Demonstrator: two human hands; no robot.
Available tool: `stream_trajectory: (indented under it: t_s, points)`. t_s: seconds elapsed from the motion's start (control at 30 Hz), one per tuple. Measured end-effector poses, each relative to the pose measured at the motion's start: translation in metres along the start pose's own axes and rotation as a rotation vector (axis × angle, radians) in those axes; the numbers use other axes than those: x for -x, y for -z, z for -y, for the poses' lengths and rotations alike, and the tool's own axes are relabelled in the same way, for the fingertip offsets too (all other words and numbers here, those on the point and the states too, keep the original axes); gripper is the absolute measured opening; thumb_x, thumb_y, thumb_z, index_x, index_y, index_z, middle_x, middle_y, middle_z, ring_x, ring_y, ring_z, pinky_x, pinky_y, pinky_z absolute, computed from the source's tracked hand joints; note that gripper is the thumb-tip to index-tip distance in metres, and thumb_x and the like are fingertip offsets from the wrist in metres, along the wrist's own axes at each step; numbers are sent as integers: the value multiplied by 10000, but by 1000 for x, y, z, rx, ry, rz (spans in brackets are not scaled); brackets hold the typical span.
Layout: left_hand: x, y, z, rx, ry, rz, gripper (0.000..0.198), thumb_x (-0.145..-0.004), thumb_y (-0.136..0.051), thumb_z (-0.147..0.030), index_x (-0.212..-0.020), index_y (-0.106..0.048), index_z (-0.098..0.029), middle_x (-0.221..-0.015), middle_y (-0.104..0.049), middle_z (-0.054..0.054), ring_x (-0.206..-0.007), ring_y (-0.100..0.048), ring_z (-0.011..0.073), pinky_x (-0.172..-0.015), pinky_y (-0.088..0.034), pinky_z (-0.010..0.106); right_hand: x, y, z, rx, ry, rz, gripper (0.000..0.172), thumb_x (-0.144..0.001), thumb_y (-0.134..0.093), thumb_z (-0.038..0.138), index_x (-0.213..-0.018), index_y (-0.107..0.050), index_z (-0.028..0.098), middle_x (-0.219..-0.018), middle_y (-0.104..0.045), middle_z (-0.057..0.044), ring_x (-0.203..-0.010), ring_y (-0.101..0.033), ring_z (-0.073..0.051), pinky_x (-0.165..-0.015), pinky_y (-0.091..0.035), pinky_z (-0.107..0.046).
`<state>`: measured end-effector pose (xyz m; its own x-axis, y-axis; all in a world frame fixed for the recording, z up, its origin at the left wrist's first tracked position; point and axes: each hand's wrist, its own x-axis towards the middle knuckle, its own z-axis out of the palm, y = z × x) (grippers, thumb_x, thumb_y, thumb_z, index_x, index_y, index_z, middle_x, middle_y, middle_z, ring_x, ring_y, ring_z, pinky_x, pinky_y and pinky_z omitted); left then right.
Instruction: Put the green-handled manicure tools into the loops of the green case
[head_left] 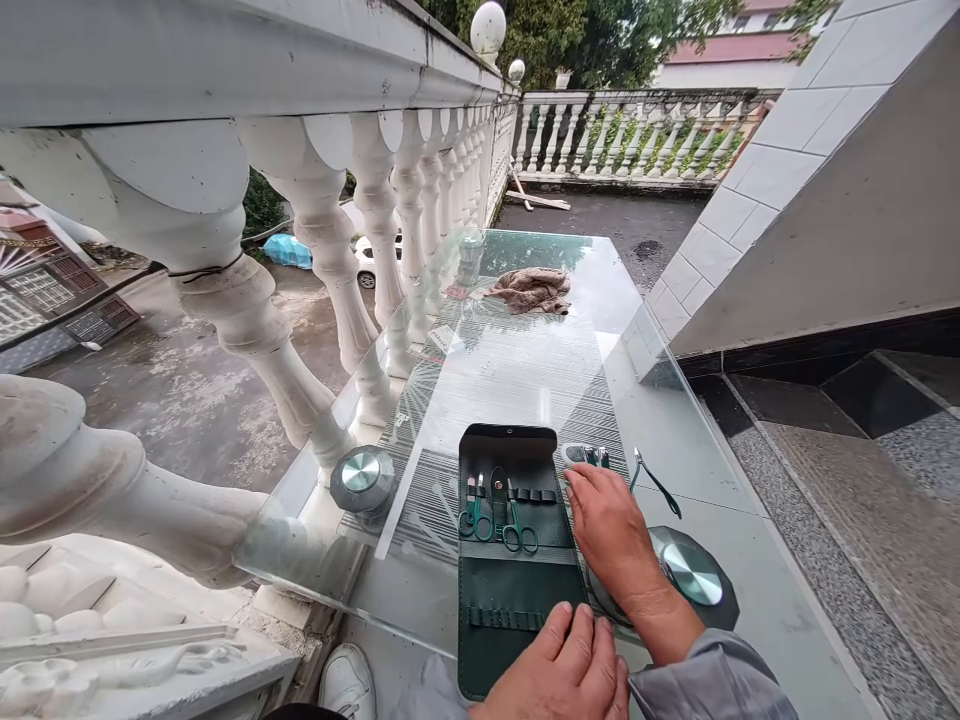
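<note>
An open dark green tool case [510, 570] lies on the glass table [517, 370], near its front edge. Green-handled scissors [517, 525] and smaller tools [474, 510] sit in its elastic loops. My left hand [562, 670] rests flat on the near end of the case, fingers stretched out. My right hand [609, 528] lies palm down along the right edge of the case, its fingertips close to a few small metal tools [592, 456] on the glass. Metal nippers [654, 482] lie just right of that hand.
A crumpled brown cloth [532, 290] lies at the far end of the table. Round metal fittings [362, 475] [690, 573] sit under the glass left and right. A white balustrade [315, 230] runs along the left, a tiled wall [810, 190] and step on the right. My white shoe [349, 680] shows below.
</note>
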<state>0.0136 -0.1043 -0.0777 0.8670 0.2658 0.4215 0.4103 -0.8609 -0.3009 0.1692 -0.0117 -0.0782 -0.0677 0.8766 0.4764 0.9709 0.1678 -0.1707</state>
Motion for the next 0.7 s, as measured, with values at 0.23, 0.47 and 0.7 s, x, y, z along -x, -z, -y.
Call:
stream_trajectory:
  t_s: [0.23,0.47,0.7]
  points:
    - [-1,1,1,8,-16,19,318,-964,-386,-291,-1188,-552,-139,-1227,-571,105,-1087,-557,234,-955,-395,419,-2,3,-6,52,-11,24,324,-909,-378,227,-1106,-616,127,-1150,-609,-111,-1097,-476,-259,-929,-399,-400]
    - [0,-1,-1,-4,-12,3,330,-964,-373,-299,-1194,-547,-138,-1235,-565,106,-1088,-557,234,-962,-389,425,-2,0,-11,169,-41,78,349,-907,-416,295,-1135,-598,103,-1210,-598,-109,-1177,-436,-280,-948,-379,-419]
    - [3,-6,-4,-7,-9,-7,349,-950,-404,-339,-1192,-539,-126,-1244,-555,131,-1100,-551,256,-966,-379,447,-5,15,-3,137,-35,-102,288,-896,-440,262,-1081,-601,110,-1148,-607,-134,-1127,-474,-291,-942,-372,-456]
